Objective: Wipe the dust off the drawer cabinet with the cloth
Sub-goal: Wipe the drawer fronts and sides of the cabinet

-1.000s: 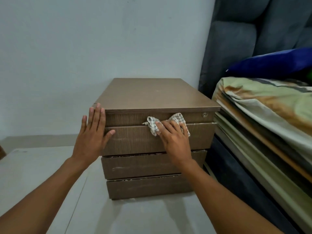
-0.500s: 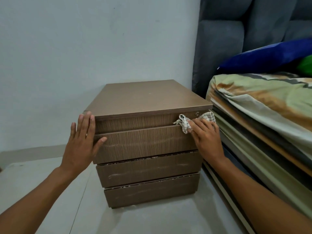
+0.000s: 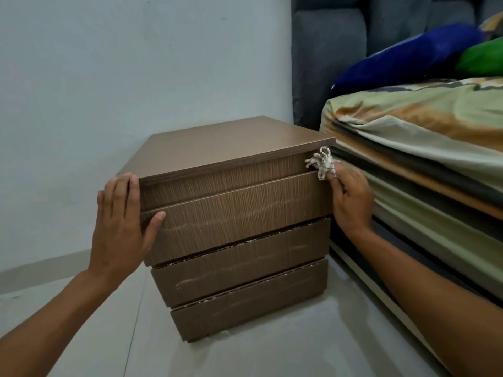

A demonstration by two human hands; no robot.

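A brown wooden drawer cabinet (image 3: pixel 234 221) with several drawer fronts stands on the floor against the wall. Pale dust streaks mark its lower fronts. My left hand (image 3: pixel 119 227) lies flat with fingers spread against the cabinet's front left corner, thumb on the second drawer. My right hand (image 3: pixel 351 197) is at the front right corner, at the top drawer's height. It pinches a small white checked cloth (image 3: pixel 322 163), bunched up against the top right edge of the front.
A bed (image 3: pixel 424 148) with a green and orange sheet lies close along the cabinet's right side, with blue (image 3: pixel 402 58) and green (image 3: pixel 481 55) pillows and a grey padded headboard (image 3: pixel 329 55). A pale wall (image 3: pixel 122 77) is behind. Light tiled floor (image 3: pixel 245 357) extends in front and left.
My right hand has slid the cloth rightward along the top drawer front, from its middle to the right corner. My left hand has stayed on the left corner. The view has shifted.
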